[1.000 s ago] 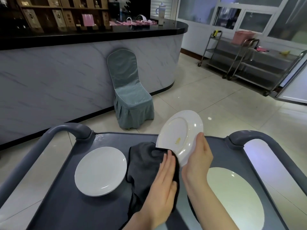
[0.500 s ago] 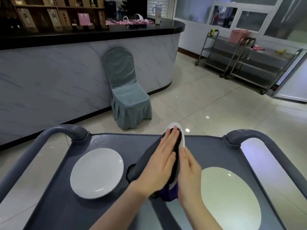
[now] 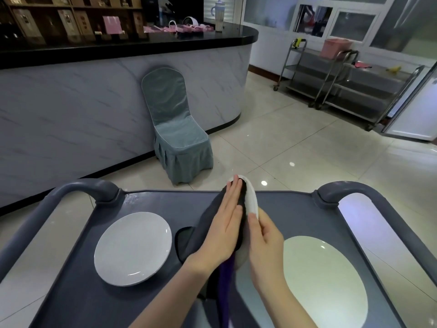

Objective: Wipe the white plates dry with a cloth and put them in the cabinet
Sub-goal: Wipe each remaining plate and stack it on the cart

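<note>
1. The white plate [image 3: 251, 201] stands on its edge above the middle of the grey cart [image 3: 71, 292], between both hands.
2. The right hand [image 3: 264, 242] grips its near rim, with the fingers curled round it.
3. The left hand [image 3: 227, 229], with straight fingers, presses the dark cloth [image 3: 205, 223] flat on the plate's left face.
4. A second plate [image 3: 133, 248] lies on the cart's left side and a third plate [image 3: 324, 282] on the right.
5. A covered chair [image 3: 177, 129] stands far behind.
</note>
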A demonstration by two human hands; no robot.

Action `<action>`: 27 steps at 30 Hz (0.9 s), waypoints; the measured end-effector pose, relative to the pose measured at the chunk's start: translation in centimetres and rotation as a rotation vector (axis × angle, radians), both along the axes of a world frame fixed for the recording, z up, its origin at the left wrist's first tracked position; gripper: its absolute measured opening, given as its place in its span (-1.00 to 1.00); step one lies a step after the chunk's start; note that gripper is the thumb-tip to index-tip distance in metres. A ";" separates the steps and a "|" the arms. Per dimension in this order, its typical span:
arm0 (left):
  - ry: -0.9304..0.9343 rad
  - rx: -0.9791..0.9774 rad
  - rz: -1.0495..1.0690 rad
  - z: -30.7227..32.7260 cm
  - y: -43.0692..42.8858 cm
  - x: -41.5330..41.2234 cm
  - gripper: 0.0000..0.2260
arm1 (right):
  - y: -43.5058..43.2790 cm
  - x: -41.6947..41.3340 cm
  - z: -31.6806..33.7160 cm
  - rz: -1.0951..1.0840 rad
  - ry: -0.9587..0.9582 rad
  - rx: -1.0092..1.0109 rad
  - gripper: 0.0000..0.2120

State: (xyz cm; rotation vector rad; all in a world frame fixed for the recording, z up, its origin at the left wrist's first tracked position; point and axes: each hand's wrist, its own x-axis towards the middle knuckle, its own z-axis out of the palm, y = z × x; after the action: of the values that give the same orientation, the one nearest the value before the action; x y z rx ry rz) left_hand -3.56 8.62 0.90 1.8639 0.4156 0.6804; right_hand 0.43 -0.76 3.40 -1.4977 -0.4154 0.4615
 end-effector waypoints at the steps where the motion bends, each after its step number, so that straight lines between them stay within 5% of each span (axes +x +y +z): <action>1: 0.035 -0.019 0.002 -0.6 0.1 -0.2 -0.53 | -0.1 0.3 0.1 -0.021 0.008 -0.018 -0.77; 6: 0.120 -0.212 0.018 -2.8 -1.1 -1.9 -0.48 | -0.5 1.7 0.5 -0.045 -0.007 -0.002 -0.77; 10: 0.132 0.022 0.056 -3.0 -3.6 -2.2 -0.53 | 0.1 2.3 0.1 -0.102 -0.023 -0.022 -0.78; 17: 0.067 0.002 -0.022 -1.0 -0.8 -1.2 -0.49 | -0.1 1.3 0.1 -0.058 -0.041 -0.015 -0.73; 21: 0.095 -0.166 0.060 -2.1 0.1 -1.9 -0.49 | -0.3 1.2 1.3 -0.023 -0.110 0.048 -0.75; 27: -0.009 -0.376 -0.093 -1.2 -3.9 -2.4 -0.47 | 0.4 1.8 1.3 -0.073 -0.223 -0.020 -0.75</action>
State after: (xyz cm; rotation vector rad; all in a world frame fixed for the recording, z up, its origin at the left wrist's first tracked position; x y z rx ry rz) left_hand -5.92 4.77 -0.29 1.5135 0.4168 0.5082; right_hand 2.27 -0.33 4.72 -1.5840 -0.5302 0.2415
